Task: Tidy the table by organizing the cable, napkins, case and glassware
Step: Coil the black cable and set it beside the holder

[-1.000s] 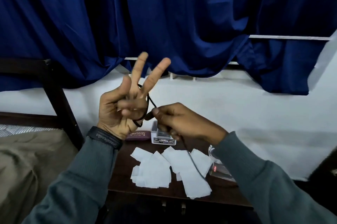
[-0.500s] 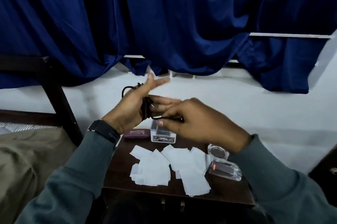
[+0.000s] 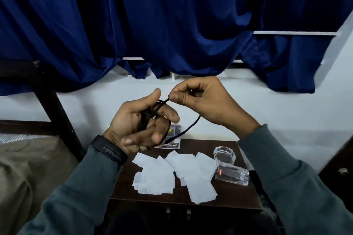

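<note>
Cable (image 3: 188,126) coiled in L hand (image 3: 137,122), pinched by R hand (image 3: 206,104), both above worktop (image 3: 244,202).
L fingers (image 3: 168,114) curl round the black coil. R thumb + forefinger pinch the strand just beside L thumb, other R fingers folded in. Coil partly hidden in L palm. Case (image 3: 174,145) mostly covered, label unreadable. Loose end hangs between the hands, over napkins (image 3: 172,173).
</note>
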The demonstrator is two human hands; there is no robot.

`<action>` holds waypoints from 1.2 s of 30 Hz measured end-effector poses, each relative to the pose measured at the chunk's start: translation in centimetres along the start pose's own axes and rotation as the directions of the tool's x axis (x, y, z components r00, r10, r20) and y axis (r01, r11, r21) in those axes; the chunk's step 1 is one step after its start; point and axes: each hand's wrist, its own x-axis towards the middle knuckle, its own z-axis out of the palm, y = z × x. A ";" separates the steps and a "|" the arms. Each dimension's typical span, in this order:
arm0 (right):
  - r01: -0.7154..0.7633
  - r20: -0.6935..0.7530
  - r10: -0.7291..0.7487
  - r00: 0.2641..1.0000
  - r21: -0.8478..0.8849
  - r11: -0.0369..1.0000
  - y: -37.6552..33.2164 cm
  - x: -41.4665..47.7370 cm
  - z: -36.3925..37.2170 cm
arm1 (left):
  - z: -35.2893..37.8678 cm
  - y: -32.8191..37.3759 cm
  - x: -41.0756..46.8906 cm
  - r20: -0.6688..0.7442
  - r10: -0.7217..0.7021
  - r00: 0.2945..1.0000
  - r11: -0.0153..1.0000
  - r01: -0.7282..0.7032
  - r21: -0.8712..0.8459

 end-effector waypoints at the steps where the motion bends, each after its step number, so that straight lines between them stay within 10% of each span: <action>1: 0.022 -0.012 -0.021 1.000 0.052 0.998 0.3 -0.1 0.2 | 0.0 -0.1 0.1 0.044 0.048 0.998 0.994 -0.044 -0.102; 6: 0.013 -0.136 0.009 0.991 0.156 0.988 1.1 -0.3 0.2 | 0.1 -0.3 -0.4 0.014 0.092 0.996 0.983 -0.089 -0.163; 12: -0.088 -0.101 0.101 0.990 0.126 0.988 1.6 -0.4 1.9 | 0.7 -1.1 0.5 -0.033 -0.044 0.998 0.972 0.050 0.231; 17: -0.141 0.053 0.142 0.988 -0.028 0.990 2.5 -2.3 3.2 | 0.7 -0.3 1.1 -0.210 0.309 0.928 0.949 -0.285 0.136; 21: -0.144 0.189 0.225 0.956 -0.367 0.919 3.1 -4.1 3.6 | -0.5 0.8 0.9 -0.341 0.491 0.802 0.846 -0.345 0.406; 27: 0.006 0.039 0.023 0.999 -0.617 0.787 1.4 -4.6 1.9 | -1.3 0.1 0.1 -0.616 0.320 0.719 0.834 0.094 0.544; 36: -0.073 -0.091 0.044 0.995 -0.342 0.937 2.0 -4.0 1.3 | -0.6 -1.7 1.5 -0.653 0.011 0.757 0.587 0.524 0.617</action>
